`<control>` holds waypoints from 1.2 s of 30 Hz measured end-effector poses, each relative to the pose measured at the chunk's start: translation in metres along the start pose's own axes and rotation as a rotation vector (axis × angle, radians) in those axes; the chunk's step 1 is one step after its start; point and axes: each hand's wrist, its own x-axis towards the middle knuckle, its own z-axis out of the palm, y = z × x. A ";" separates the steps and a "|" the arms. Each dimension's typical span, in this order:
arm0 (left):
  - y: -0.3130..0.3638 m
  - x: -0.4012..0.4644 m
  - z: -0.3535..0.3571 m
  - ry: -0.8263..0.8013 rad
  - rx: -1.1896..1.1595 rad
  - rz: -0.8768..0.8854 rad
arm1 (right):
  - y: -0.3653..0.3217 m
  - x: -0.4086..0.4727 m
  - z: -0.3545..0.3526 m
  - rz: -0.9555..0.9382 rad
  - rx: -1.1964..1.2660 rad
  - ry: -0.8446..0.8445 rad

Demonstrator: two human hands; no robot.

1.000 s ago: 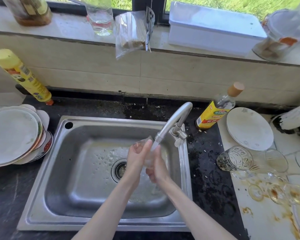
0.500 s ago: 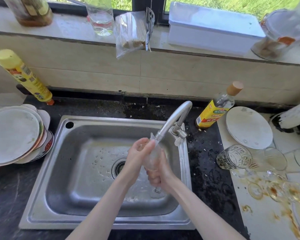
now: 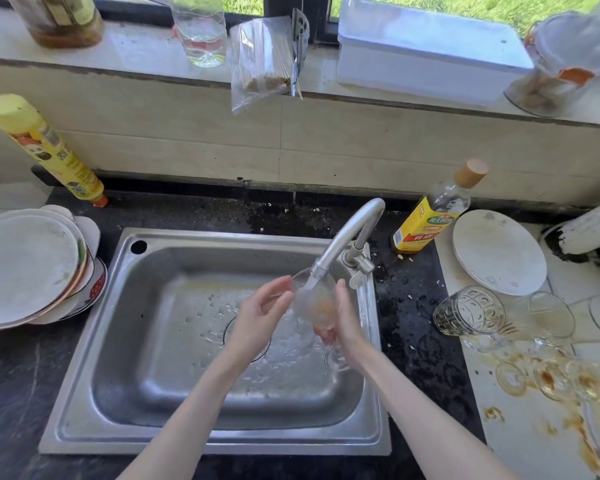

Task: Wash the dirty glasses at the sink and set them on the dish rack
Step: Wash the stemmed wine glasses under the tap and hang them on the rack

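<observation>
A clear stemmed glass (image 3: 315, 299) is tilted under the running faucet (image 3: 347, 237), its foot low near the sink's right wall. My right hand (image 3: 343, 320) grips its bowl from the right, fingers curled beneath it. My left hand (image 3: 260, 313) is just left of the glass, fingers loosely bent, fingertips at its rim. Both are over the steel sink (image 3: 118, 341). Dirty glasses lie on the right counter: a patterned tumbler (image 3: 470, 311), clear glasses (image 3: 551, 315) and stained stemmed glasses (image 3: 551, 377).
A white plate (image 3: 497, 251) and a yellow-labelled bottle (image 3: 430, 216) stand right of the faucet. Stacked plates (image 3: 28, 268) sit left of the sink, with a yellow spray can (image 3: 45, 150) behind. The windowsill holds a white box (image 3: 426, 50) and jars.
The glass has turned so its open bowl faces the water stream. My left hand has come off the bowl and opened slightly to the left.
</observation>
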 end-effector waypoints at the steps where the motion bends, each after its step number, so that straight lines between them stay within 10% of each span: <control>1: 0.002 -0.001 -0.001 0.000 0.017 0.051 | 0.001 0.003 -0.002 -0.020 -0.005 -0.012; 13: -0.006 -0.003 -0.004 0.035 0.624 0.669 | -0.004 0.013 -0.003 -0.117 -0.143 0.049; 17: -0.008 -0.003 -0.003 -0.083 0.592 0.527 | -0.020 0.016 -0.007 -0.072 -0.410 0.086; 25: -0.043 0.000 0.000 -0.140 0.244 -0.325 | -0.045 0.011 -0.013 0.274 -1.215 -0.077; 32: -0.035 -0.006 -0.003 0.022 0.338 -0.001 | -0.035 0.014 -0.017 0.156 -1.096 0.007; 36: 0.004 -0.012 -0.010 -0.322 0.329 0.120 | -0.024 0.019 -0.015 0.152 -0.701 -0.080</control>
